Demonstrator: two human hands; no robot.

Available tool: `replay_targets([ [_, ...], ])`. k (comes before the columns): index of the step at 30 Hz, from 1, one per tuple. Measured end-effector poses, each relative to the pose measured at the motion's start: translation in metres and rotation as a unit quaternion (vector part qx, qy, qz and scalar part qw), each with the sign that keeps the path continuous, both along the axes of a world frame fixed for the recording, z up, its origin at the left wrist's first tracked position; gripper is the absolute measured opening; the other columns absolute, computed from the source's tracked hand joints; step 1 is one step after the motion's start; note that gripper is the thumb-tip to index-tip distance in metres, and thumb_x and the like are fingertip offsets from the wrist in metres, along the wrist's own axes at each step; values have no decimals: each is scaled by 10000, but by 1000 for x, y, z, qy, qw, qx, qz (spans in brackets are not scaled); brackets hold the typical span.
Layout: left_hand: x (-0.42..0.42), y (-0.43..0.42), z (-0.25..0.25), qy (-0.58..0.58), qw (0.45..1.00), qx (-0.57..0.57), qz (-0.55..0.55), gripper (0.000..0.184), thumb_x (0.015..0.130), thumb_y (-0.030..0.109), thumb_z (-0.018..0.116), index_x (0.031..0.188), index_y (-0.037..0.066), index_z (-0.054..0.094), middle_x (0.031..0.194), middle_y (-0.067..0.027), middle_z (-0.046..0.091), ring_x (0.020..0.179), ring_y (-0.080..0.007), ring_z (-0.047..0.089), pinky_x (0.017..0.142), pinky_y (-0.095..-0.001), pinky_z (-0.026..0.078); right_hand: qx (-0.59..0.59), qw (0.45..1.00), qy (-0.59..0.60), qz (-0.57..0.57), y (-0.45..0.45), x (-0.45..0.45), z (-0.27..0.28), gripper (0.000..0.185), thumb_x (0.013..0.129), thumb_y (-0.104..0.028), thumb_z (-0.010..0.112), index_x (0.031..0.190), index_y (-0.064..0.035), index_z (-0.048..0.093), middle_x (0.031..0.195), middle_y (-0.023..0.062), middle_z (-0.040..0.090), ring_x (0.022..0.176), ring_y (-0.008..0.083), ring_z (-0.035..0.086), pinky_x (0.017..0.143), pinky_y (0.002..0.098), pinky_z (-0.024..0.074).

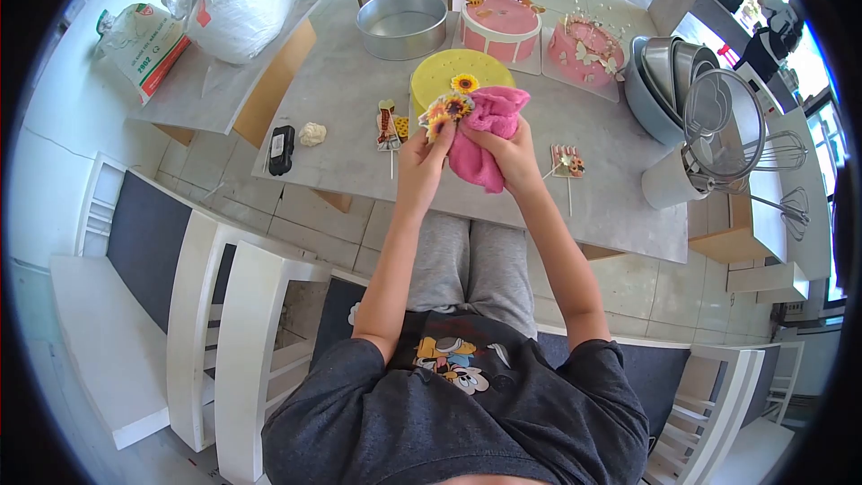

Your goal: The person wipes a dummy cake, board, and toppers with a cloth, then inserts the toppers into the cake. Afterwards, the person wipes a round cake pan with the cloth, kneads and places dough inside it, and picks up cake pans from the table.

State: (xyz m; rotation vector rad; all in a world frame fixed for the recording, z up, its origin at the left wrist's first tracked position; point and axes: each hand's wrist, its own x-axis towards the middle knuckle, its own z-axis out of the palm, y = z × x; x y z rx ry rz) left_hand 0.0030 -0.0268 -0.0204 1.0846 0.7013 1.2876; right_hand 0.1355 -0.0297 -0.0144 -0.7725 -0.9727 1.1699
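My left hand (422, 157) pinches a sunflower cake topper (446, 110) above the table. A crumpled pink cloth (489, 121) is in my right hand (514, 157), pressed up against the topper's side. Just beyond both hands is a round yellow cake (449, 70), partly covered by them, with a single sunflower (465, 83) on it. To the left of my left hand lies a brown-and-yellow topper on a stick (388, 127). Another topper, striped with sunflowers (566, 162), lies to the right of my right hand.
Two pink cakes (503, 31) (584, 56) and a round metal pan (401, 25) stand behind. Stacked bowls (653, 94) and a white container (669, 181) with whisks and a strainer are at right. A black device (281, 151) and a white lump (312, 134) sit left.
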Motion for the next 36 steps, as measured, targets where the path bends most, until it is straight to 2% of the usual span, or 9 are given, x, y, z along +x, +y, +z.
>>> replay_targets([
  [6, 3, 13, -31, 114, 978, 95, 145, 309, 873, 275, 535, 1034, 11, 547, 891, -35, 601, 830, -90, 571, 742, -236, 460, 4, 986, -168, -25, -10, 8, 10, 380, 659, -65, 719, 989, 16, 549, 900, 63, 608, 823, 132, 582, 737, 267, 475],
  [8, -2, 14, -8, -129, 984, -32, 114, 395, 898, 289, 477, 1150, -16, 463, 1033, -121, 591, 962, -176, 572, 837, -257, 428, -24, 984, -176, -4, -20, 12, 13, 392, 658, -63, 718, 1000, 17, 544, 911, 68, 606, 829, 135, 582, 743, 269, 474],
  [13, -30, 22, 8, -177, 971, -33, 157, 396, 911, 301, 427, 1149, -15, 420, 1098, -190, 543, 987, -259, 564, 850, -369, 476, -76, 993, -84, -20, -27, 27, 17, 428, 688, -79, 700, 1061, 16, 510, 982, 87, 585, 881, 155, 573, 770, 291, 474],
  [16, -28, 20, 5, -207, 970, -57, 118, 377, 913, 281, 432, 1147, -14, 429, 1096, -182, 543, 922, -249, 591, 793, -320, 496, -53, 996, -18, -70, -19, 23, 28, 447, 714, -119, 694, 1088, 17, 489, 1000, 89, 578, 896, 148, 567, 774, 287, 471],
  [20, -5, 20, 0, -169, 969, 57, 169, 341, 913, 254, 445, 1124, -14, 459, 1052, -159, 569, 866, -215, 604, 758, -281, 493, -141, 986, 10, 90, -13, -5, 27, 432, 734, -148, 683, 1087, 13, 493, 996, 85, 578, 877, 144, 569, 772, 276, 465],
  [24, -3, 17, 1, -20, 979, 90, 184, 300, 913, 223, 453, 1076, -24, 503, 984, -134, 607, 895, -168, 588, 778, -276, 474, -131, 986, 28, 100, -14, -24, 17, 397, 682, -60, 691, 1033, 23, 528, 966, 90, 582, 852, 155, 577, 765, 274, 468],
  [27, -8, 13, 4, -72, 997, 10, 11, 259, 893, 179, 486, 1057, -19, 518, 1017, -164, 597, 905, -185, 591, 793, -286, 476, -148, 983, 66, 91, -15, -21, 19, 396, 655, 7, 671, 1022, 34, 527, 947, 90, 584, 844, 163, 583, 768, 279, 473],
  [30, -14, 13, 3, -93, 996, 1, -5, 258, 876, 154, 511, 1081, -2, 515, 1029, -174, 590, 930, -202, 588, 814, -308, 474, -149, 981, 86, 87, -18, -22, 17, 387, 654, 25, 655, 1019, 38, 526, 946, 94, 585, 836, 168, 587, 771, 280, 474],
  [36, -44, 35, 12, -311, 935, -56, 159, 165, 847, 135, 555, 968, 25, 572, 883, -102, 633, 753, -129, 614, 668, -228, 487, -149, 985, 19, 81, -49, -10, 9, 380, 670, 16, 637, 1031, 35, 518, 968, 101, 576, 855, 175, 581, 787, 279, 466],
])
